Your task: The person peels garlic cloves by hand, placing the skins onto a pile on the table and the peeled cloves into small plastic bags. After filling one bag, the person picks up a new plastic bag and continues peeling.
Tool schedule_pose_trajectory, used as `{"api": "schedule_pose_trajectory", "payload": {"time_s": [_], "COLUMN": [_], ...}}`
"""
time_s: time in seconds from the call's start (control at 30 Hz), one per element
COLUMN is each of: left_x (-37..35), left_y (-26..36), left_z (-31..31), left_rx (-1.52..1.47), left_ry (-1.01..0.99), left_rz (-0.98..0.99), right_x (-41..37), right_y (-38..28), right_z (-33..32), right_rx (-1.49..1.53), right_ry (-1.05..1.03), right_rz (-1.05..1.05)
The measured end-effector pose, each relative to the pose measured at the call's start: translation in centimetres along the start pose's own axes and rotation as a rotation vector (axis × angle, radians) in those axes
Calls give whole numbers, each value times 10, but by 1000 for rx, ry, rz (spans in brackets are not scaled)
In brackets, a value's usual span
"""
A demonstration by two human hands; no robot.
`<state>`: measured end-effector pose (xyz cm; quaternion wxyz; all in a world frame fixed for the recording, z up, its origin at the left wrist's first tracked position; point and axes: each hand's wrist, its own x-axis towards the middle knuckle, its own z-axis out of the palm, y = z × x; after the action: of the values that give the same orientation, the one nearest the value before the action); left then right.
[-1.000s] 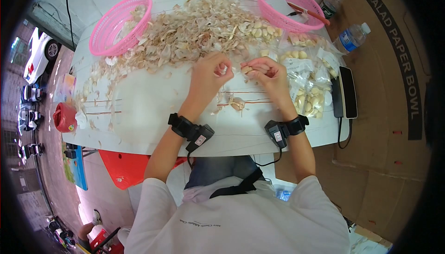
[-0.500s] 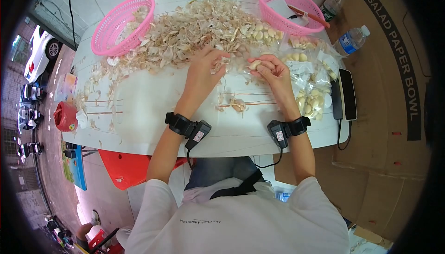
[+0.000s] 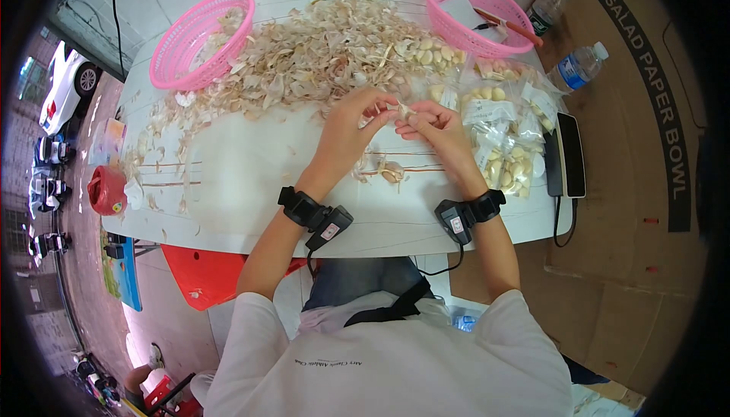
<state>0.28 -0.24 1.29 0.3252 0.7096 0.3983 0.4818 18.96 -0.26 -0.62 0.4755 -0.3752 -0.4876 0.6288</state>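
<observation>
My left hand (image 3: 356,122) and my right hand (image 3: 438,130) meet above the near side of a large heap of garlic skins (image 3: 312,56). A garlic clove (image 3: 405,113) with pale, papery skin is pinched between their fingertips, partly hidden by the fingers. The left thumb and index finger close on its left end. From the right, my other fingers and thumb grip it. Below the hands, a partial garlic bulb (image 3: 391,172) lies on the white table (image 3: 251,189). Peeled cloves (image 3: 437,56) sit at the right end of the heap.
Clear bags of peeled garlic (image 3: 509,170) lie right of my hands, beside a phone-like black device (image 3: 569,155). Pink baskets (image 3: 163,67) stand at both back corners. Water bottles (image 3: 576,69) are at the right edge, and a red container (image 3: 106,191) at the left.
My left hand has moved right, its parted fingers now closing on the clove. My right hand has come slightly left and down with the clove, so the hands meet.
</observation>
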Motion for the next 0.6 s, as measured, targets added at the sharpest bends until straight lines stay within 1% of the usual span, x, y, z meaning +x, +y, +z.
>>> {"api": "schedule_pose_trajectory", "payload": {"time_s": [0.07,0.2,0.27,0.4,0.47,0.6], "left_x": [1,2,2,3,3,-1], "left_y": [0,3,1,-6,-8,-7], "left_z": [-1,-3,-3,-5,-4,-1], "left_rx": [25,8,42,63,63,51], "left_ry": [-8,10,0,-26,-61,-97], "left_rz": [18,29,101,115,186,123], "right_x": [1,-1,-2,-3,-2,-1], "right_y": [3,0,-3,-5,-6,-3], "right_z": [-2,0,1,1,0,-2], "right_rx": [1,5,-9,-26,-14,-16], "right_ry": [-53,-54,-74,-66,-87,-124], "right_rz": [19,28,92,143,197,219]}}
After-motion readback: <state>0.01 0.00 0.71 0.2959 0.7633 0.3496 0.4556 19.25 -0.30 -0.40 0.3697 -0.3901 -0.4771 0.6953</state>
